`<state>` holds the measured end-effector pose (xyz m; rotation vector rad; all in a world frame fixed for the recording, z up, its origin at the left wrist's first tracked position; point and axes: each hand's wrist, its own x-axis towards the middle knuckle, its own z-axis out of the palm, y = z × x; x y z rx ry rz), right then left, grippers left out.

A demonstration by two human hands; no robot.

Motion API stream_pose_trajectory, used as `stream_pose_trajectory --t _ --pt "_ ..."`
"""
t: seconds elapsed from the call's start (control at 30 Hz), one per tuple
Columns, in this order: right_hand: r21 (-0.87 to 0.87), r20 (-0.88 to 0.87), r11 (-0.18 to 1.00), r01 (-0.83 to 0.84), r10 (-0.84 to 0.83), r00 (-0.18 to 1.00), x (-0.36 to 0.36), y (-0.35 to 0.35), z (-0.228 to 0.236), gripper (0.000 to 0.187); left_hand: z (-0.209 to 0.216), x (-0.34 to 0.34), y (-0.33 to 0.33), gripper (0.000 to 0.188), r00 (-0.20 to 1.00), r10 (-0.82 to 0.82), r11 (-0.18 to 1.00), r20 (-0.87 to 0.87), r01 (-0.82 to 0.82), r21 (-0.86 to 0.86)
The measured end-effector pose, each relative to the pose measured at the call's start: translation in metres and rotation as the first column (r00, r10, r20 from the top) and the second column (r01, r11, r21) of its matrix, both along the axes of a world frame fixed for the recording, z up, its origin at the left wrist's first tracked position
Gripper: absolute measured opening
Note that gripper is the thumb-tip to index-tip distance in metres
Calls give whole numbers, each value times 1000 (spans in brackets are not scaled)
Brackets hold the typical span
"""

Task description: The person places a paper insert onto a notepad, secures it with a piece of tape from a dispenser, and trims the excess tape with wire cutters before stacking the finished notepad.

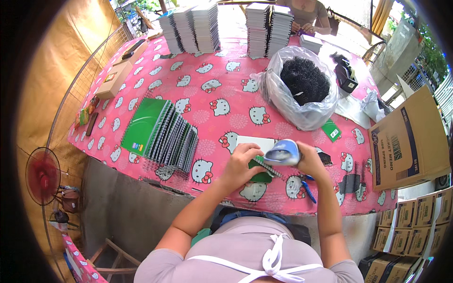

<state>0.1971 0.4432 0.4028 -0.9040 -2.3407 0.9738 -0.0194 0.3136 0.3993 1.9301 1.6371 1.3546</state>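
Observation:
My left hand is closed on the edge of a small green notebook at the table's near edge. White pages lie just beyond its fingers. A spiral coil runs along the notebook. My right hand grips a rounded blue and silver tool with a hollow-looking front, held over the coil; its exact kind cannot be made out. Blue-handled pliers lie on the cloth below that hand. To the left stands a row of spiral notebooks with a green cover in front.
A plastic bag of black coils sits beyond my right hand. An open carton and loose coils are at the right. Tall notebook stacks stand at the far side, near another person. A fan is at left.

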Motion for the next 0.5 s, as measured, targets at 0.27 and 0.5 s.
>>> stream_pose_trajectory --t 0.27,0.5 --pt "-102 -179 995 7 -25 984 -12 17 -23 30 -39 -42 -3 24 624 -43 951 780 265 -159" --pt "-327 -237 930 -168 92 967 -32 6 6 32 -67 -53 -6 23 333 -52 928 942 366 -78"
